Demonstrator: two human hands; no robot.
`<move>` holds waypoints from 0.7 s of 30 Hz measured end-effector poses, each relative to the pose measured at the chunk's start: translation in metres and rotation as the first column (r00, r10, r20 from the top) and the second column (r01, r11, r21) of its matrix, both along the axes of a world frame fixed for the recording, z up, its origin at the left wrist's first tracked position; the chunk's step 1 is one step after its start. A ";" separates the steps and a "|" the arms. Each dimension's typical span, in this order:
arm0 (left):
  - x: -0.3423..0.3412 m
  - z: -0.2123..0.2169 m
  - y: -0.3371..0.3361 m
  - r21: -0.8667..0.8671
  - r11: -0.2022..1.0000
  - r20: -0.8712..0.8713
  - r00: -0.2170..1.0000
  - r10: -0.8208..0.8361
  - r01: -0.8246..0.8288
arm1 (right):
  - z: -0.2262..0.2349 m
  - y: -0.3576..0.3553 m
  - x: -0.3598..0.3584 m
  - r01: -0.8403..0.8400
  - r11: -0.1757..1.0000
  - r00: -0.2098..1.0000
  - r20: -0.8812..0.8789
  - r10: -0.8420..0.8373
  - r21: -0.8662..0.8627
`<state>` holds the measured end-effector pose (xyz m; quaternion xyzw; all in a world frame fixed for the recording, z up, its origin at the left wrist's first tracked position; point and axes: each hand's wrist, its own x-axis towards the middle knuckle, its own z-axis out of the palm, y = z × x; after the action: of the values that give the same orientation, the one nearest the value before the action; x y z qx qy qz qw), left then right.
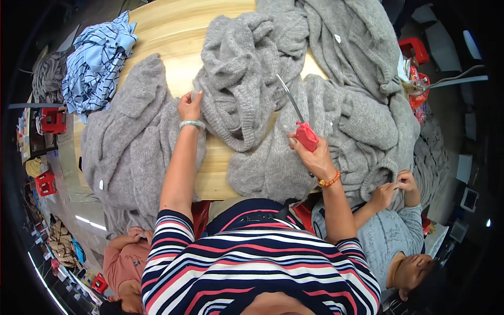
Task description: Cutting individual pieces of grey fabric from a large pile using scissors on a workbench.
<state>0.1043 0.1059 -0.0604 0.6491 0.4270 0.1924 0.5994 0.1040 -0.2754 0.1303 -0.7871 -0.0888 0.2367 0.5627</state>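
Note:
On the wooden table a bunched grey knit sweater (239,79) lies in front of me. My left hand (190,107) is at its left edge, with thumb and fingers closed on the knit. My right hand (314,157) is wrapped round the red handle of a tool (306,136). Its long, thin metal end points away from me, over the grey knit, with the tip near the bunched sweater's right side. Whether it is a pair of scissors or another kind of tool I cannot tell.
More grey knits lie to the left (131,131), to the right (362,126) and at the far right. A blue striped cloth (100,63) is heaped at the table's far left. A person on my right has hands (396,188) at the knit; another person (126,257) sits on my left.

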 end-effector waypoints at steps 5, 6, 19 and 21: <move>0.022 0.099 -0.053 0.171 0.952 0.324 0.898 -0.298 0.255 | 0.005 -0.012 0.000 0.075 0.997 0.995 -0.067 -0.073 0.028; 0.013 0.133 -0.078 0.327 0.864 0.248 0.848 -0.469 0.383 | 0.006 -0.015 0.000 0.043 0.998 0.999 -0.025 -0.044 -0.045; 0.014 0.055 -0.114 0.769 0.245 -0.254 0.635 -0.729 0.590 | 0.011 -0.008 -0.027 -0.152 0.833 0.977 0.048 0.209 -0.532; 0.021 0.047 -0.118 0.757 0.185 -0.308 0.592 -0.745 0.626 | 0.011 0.001 -0.028 -0.178 0.757 0.969 0.024 0.247 -0.628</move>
<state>0.1253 -0.0120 -0.0133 0.9495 -0.0890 0.1164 0.2775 0.0763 -0.2742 0.1415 -0.9243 -0.1240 0.2732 0.2360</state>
